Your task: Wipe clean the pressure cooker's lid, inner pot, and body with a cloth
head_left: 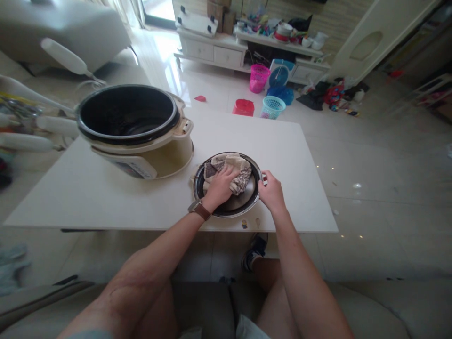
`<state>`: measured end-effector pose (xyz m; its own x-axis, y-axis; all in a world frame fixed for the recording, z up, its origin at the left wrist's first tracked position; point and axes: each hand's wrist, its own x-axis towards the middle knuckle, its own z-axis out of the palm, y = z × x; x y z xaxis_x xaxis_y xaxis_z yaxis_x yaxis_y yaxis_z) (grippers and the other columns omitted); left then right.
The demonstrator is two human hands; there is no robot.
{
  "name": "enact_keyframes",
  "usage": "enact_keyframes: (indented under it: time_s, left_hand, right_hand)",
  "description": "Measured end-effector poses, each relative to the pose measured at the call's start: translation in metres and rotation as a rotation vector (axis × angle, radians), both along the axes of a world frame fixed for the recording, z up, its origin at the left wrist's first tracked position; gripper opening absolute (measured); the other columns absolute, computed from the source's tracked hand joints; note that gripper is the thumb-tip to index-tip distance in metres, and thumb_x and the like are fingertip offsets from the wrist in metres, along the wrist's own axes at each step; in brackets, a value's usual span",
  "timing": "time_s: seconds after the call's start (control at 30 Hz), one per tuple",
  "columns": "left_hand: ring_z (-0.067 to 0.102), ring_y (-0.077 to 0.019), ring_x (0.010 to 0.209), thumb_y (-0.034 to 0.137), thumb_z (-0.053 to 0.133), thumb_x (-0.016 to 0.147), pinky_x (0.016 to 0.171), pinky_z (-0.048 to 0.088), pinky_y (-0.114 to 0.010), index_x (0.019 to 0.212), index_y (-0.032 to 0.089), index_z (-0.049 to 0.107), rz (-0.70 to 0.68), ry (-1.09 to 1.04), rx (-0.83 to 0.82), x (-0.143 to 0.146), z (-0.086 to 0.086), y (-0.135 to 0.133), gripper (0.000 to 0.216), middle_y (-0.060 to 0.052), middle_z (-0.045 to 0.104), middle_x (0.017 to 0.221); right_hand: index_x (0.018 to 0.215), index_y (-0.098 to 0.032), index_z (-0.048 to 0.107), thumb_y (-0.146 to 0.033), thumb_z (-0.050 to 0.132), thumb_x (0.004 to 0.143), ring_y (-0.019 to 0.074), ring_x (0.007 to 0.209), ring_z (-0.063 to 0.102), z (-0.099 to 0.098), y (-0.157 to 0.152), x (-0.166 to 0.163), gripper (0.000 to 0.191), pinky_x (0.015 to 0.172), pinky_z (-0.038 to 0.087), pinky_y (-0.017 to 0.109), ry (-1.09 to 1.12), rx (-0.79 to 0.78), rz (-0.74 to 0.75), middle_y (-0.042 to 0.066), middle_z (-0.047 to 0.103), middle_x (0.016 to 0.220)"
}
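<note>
At the near edge of the white table point(106, 197), in front of the open rice cooker point(136, 132), the left hand point(219, 186) presses a cloth point(235, 169) onto the round metal lid point(243, 200) while the right hand point(271, 192) grips its right rim.

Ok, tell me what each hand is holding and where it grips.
Left hand presses a cloth onto the round metal lid; right hand grips the lid's right rim.

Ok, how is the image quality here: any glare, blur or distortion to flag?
Head view: strong wide-angle bending, so the table edges splay. Window light glares off the floor at top. The left edge is smeared and soft. The centre is sharp: left hand on the cloth, right hand at the round metal lid rim.
</note>
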<state>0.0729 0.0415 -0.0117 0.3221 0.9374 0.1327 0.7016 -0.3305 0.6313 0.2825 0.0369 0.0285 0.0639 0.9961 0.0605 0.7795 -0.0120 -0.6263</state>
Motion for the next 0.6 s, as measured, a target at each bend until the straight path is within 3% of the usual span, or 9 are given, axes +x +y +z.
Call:
enact_keyframes:
  time_s: [0.17,0.37,0.47,0.6]
  left_hand:
    - [0.036,-0.0329,0.163,-0.009,0.045,0.067,0.132,0.034,-0.054,0.145,0.017,0.069,-0.185,-0.063,-0.039,0.0,0.005,-0.002,0.086,-0.013,0.052,0.165]
    - [0.046,-0.0232,0.157,-0.01,0.042,0.06,0.13,0.037,-0.04,0.122,0.024,0.081,-0.448,-0.027,-0.185,-0.025,0.032,-0.004,0.082,-0.002,0.066,0.152]
    - [0.063,-0.0232,0.142,-0.009,0.044,0.062,0.123,0.045,-0.035,0.118,0.028,0.083,-0.427,0.084,-0.282,-0.05,0.042,-0.002,0.078,-0.001,0.065,0.152]
    - [0.071,-0.0306,0.131,-0.005,0.05,0.064,0.116,0.053,-0.042,0.111,0.025,0.086,-0.222,0.15,-0.225,-0.081,0.041,0.001,0.067,-0.005,0.073,0.142]
  right_hand:
    - [0.119,-0.02,0.068,-0.022,0.05,0.092,0.0235,0.083,0.067,-0.005,0.002,0.003,0.033,0.079,0.058,0.038,0.041,-0.073,-0.044,0.01,0.072,0.1]
    - [0.127,-0.02,0.067,-0.023,0.054,0.093,0.0179,0.064,0.066,-0.007,0.006,0.009,0.037,0.061,0.058,0.032,0.146,-0.188,-0.13,0.011,0.074,0.106]
    - [0.127,-0.02,0.069,-0.023,0.056,0.092,0.0189,0.069,0.067,-0.008,0.008,0.011,0.037,0.063,0.059,0.033,0.148,-0.18,-0.138,0.011,0.074,0.108]
    - [0.123,-0.02,0.071,-0.024,0.055,0.092,0.0228,0.083,0.07,-0.01,0.011,0.012,0.035,0.08,0.062,0.039,0.099,-0.099,-0.105,0.011,0.075,0.107]
